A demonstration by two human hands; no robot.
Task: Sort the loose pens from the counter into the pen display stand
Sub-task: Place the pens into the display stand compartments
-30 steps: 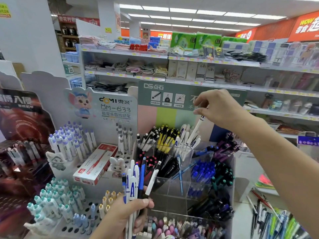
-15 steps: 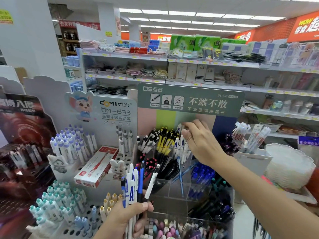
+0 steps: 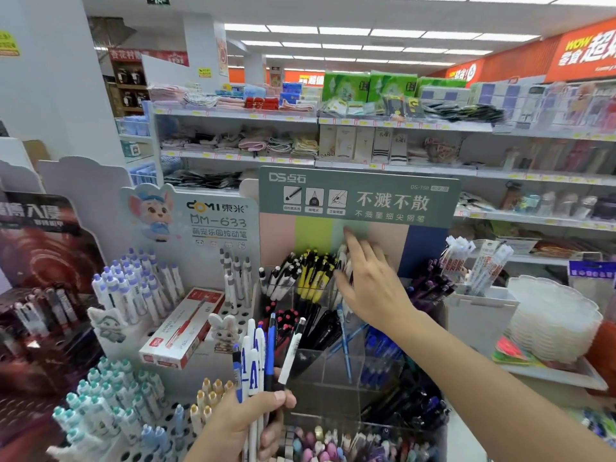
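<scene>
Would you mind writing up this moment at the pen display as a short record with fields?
setting: shop aisle, stationery displays in front of stocked shelves
left hand: grips a bundle of pens, tips pointing up, low in front of the stand
right hand: fingers straight, reaching over the back row of the clear pen display stand; motion-blurred, no pen seen in it
yellow-and-black pens: upright in a back compartment, just left of the right hand
red pen box: lying on the white display to the left
</scene>
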